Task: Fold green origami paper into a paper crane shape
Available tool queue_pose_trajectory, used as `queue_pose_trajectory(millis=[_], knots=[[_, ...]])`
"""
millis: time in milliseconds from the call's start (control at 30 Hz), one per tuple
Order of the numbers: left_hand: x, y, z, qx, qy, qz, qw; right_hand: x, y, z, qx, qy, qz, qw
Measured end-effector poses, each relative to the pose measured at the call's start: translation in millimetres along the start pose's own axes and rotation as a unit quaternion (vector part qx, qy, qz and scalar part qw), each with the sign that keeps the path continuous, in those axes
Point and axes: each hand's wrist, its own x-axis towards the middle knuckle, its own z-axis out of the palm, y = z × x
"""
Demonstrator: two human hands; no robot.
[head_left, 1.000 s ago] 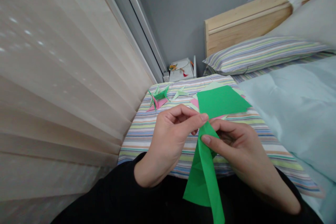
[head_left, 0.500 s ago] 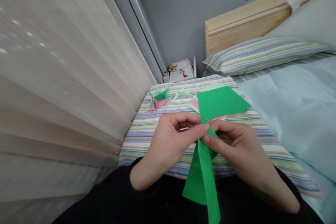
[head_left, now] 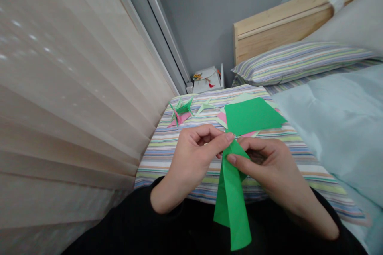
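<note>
Both hands pinch the top of a long folded strip of bright green origami paper [head_left: 231, 203], whose lower end hangs down toward my lap. My left hand [head_left: 194, 163] holds its left side between thumb and curled fingers. My right hand [head_left: 265, 163] grips it from the right, with the fingertips partly hidden behind the paper. Just beyond my hands, a flat green paper sheet [head_left: 253, 116] lies over pink paper [head_left: 222, 118]. Farther left sit a green-and-pink folded paper figure [head_left: 182, 110] and a pale green one [head_left: 205, 106].
The papers lie on a striped mattress cover [head_left: 167, 171]. A pale blue duvet [head_left: 332, 127] rises on the right, and a pleated beige curtain [head_left: 68, 99] fills the left. A striped pillow [head_left: 299, 63] and wooden headboard [head_left: 278, 36] stand beyond, with a white box [head_left: 206, 80] in the far corner.
The green strip has lifted slightly, and its lower end now shows inside the view. Both hands have shifted their pinch on the top fold. The flat sheet has stayed in place.
</note>
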Motion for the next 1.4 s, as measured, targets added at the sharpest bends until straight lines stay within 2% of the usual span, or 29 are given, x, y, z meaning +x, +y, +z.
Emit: queue_pose_trajectory(millis=[233,467,567,667,833,1100,1400], knots=[[2,5,0.6,0.013,0.008,0.020,1.000,0,1,-3,-0.016,-0.041,0.014,0.999],[-5,9,-0.4,0.033,-0.024,-0.026,0.999,2,4,-6,0.034,0.046,0.018,0.998],[-10,9,0.5,0.051,0.006,-0.019,0.998,3,5,-8,0.045,0.068,0.015,0.997],[-12,11,1.0,0.065,0.031,0.001,0.997,4,5,-10,0.039,0.059,-0.004,0.997],[-9,15,-1.4,0.077,0.011,-0.015,0.997,5,4,-13,0.053,0.020,-0.008,0.998],[-10,18,0.0,0.113,0.012,0.008,0.993,5,2,-10,0.055,0.033,-0.003,0.998],[-7,21,-3.2,0.110,-0.006,-0.014,0.994,4,6,-14,0.044,0.048,-0.011,0.998]])
